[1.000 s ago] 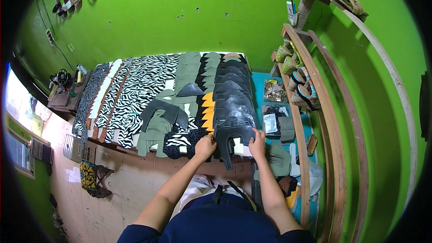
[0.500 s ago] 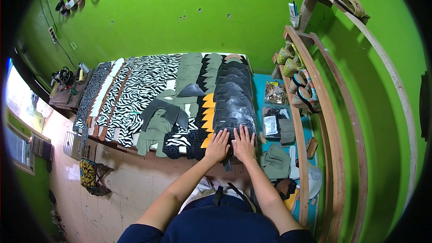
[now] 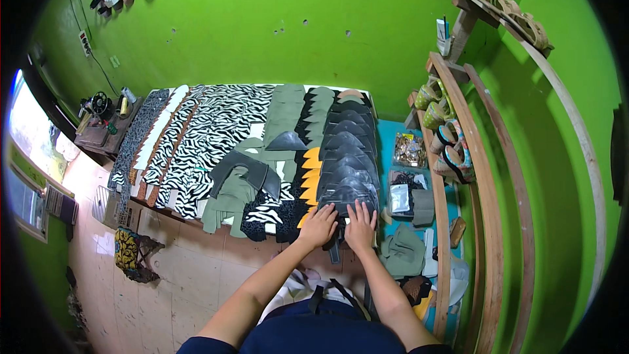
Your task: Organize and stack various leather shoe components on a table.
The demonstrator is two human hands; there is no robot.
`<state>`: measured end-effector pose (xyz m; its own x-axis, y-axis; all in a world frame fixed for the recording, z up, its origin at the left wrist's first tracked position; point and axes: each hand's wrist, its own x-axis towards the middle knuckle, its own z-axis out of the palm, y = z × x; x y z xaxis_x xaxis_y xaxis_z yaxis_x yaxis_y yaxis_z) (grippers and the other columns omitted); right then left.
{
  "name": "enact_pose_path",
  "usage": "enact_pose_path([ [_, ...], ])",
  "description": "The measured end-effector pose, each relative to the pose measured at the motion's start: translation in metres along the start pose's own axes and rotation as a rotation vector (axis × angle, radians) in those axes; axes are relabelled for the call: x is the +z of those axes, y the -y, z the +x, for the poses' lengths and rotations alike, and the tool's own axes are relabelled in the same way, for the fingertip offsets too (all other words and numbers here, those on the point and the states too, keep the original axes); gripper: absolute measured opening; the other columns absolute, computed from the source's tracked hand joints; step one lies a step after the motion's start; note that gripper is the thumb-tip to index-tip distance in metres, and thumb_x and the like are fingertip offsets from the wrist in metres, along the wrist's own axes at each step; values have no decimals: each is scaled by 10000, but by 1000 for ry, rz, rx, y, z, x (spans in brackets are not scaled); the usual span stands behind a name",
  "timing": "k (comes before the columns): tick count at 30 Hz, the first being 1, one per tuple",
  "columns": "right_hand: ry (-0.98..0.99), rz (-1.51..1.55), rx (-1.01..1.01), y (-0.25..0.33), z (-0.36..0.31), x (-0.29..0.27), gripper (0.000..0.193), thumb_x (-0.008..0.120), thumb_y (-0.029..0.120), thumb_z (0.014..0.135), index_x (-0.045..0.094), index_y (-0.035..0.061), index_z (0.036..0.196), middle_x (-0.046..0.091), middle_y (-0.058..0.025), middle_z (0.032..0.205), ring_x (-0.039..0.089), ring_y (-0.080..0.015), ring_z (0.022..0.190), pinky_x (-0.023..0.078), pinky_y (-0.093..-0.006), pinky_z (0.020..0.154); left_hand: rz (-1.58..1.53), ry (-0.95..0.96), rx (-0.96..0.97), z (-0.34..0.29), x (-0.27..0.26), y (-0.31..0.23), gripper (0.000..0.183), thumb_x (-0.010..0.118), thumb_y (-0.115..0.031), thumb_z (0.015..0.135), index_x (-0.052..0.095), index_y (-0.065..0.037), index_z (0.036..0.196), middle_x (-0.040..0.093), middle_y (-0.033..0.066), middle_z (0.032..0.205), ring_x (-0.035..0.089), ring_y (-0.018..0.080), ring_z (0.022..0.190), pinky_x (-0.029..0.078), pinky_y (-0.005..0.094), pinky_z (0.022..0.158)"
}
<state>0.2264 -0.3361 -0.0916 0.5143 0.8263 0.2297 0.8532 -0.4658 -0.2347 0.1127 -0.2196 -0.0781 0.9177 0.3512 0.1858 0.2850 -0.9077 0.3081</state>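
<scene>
Both my hands rest at the near end of a row of overlapping black, curved leather pieces point(image 3: 348, 174), at the right side of a long table. My left hand point(image 3: 319, 225) lies with fingers stretched out on the row's near left corner, beside the yellow scalloped pieces point(image 3: 310, 177). A short gap to the right, my right hand point(image 3: 360, 226) lies palm down with fingers spread on the same near edge. Neither hand grips anything that I can see. A dark strap-like strip point(image 3: 335, 252) hangs below the table edge between my wrists.
Zebra-print pieces point(image 3: 229, 115) and olive-green pieces point(image 3: 282, 108) cover the table leftward. On the right stand a blue-green surface point(image 3: 388, 134) with a box of small parts point(image 3: 410, 151), and a wooden rack point(image 3: 438, 151) holding sandals. A sewing machine point(image 3: 99, 105) stands far left.
The view has shifted slightly, so the scene sits lower and further right. Both hands have drawn back a little toward me along the black pieces, fingers still spread.
</scene>
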Motion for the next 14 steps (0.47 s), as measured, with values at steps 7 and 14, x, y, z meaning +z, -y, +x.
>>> enact_pose_path([
  [7,-384,140,88,42,50,-5,103,598,128,786,629,94,879,615,-37,855,551,-212,860,341,-410,913,-250,-86,-124,3,-43,39,409,544,-26,740,526,-64,1147,525,137,1117,559,313,949,451,379,790],
  [14,-284,247,-80,81,123,23,170,608,203,826,604,82,706,599,-48,677,572,-235,732,378,-382,842,-310,-151,-242,20,-64,117,323,559,-55,793,530,-47,1115,564,157,956,589,351,796,480,411,701],
])
